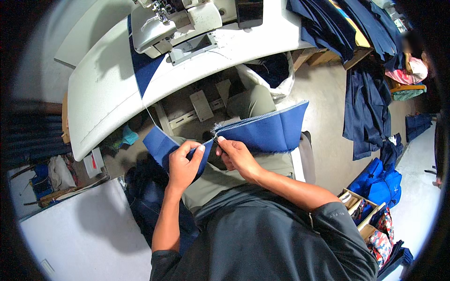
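My left hand [183,164] pinches the serged edge of a blue fabric piece [158,146] between thumb and fingers. Close beside it, my right hand [235,157] is closed around a small dark tool [216,136] that looks like thread snips, mostly hidden by the fingers. Its tip meets the corner of another blue fabric panel [281,129], which has white overlock stitching and some loose thread ends. That panel stretches over my lap to the right. A pale thread [152,117] runs from the left piece up toward the table edge.
An overlock sewing machine [201,18] stands on the white table [103,103], with a blue strip [143,70] beside it and a dark phone [250,13] behind. A white sack [283,89] of dark cloth sits below. Dark garments [368,112] hang at right, near another person.
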Demonstrator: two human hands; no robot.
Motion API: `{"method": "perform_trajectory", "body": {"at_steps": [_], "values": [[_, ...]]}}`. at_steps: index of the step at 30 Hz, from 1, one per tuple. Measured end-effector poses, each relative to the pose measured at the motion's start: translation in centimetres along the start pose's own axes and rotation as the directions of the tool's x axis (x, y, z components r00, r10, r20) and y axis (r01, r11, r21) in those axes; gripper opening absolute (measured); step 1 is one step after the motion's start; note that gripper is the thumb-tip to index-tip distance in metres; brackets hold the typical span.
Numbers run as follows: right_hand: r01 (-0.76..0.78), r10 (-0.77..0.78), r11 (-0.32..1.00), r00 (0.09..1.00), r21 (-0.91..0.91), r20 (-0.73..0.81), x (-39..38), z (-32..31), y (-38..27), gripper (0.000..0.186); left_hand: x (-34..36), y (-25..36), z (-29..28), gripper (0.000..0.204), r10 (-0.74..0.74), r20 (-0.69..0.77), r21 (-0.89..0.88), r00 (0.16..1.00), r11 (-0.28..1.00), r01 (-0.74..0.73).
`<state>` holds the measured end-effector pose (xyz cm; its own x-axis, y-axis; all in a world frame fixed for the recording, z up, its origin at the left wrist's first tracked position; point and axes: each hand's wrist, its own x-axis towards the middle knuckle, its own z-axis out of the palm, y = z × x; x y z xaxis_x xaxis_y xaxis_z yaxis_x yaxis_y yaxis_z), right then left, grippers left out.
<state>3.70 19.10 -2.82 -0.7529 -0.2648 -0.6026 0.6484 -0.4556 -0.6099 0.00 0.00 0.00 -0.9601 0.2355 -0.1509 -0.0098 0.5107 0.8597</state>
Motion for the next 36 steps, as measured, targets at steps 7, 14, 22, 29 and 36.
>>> {"method": "perform_trajectory", "body": {"at_steps": [7,14,22,29,36], "values": [[0.021,-0.021,0.998,1.000,0.054,-0.003,-1.4,0.2,0.0,0.043,-0.5,0.1,0.1,0.013,-0.019,0.008,-0.038,1.000,0.999,0.020],[0.208,-0.223,0.961,0.972,-0.180,-0.067,-1.7,2.4,0.0,0.020,-0.2,1.5,0.2,0.015,0.022,0.054,-0.100,0.998,0.995,-0.016],[0.486,-0.594,0.764,0.787,-0.425,-0.167,-7.4,-1.5,-4.7,0.012,-0.4,-1.2,-3.7,0.016,0.142,0.183,0.024,0.973,0.989,-0.149],[0.555,-0.525,0.817,0.607,-0.154,-0.597,-9.9,-11.4,-10.3,0.016,-1.5,-2.9,-7.3,0.006,0.048,0.118,0.038,0.992,0.998,-0.053],[0.379,-0.621,0.781,0.560,-0.496,-0.549,-6.7,-16.1,-9.5,0.009,1.0,-2.7,-5.4,0.015,-0.051,-0.013,0.108,0.999,0.993,0.052]]}}
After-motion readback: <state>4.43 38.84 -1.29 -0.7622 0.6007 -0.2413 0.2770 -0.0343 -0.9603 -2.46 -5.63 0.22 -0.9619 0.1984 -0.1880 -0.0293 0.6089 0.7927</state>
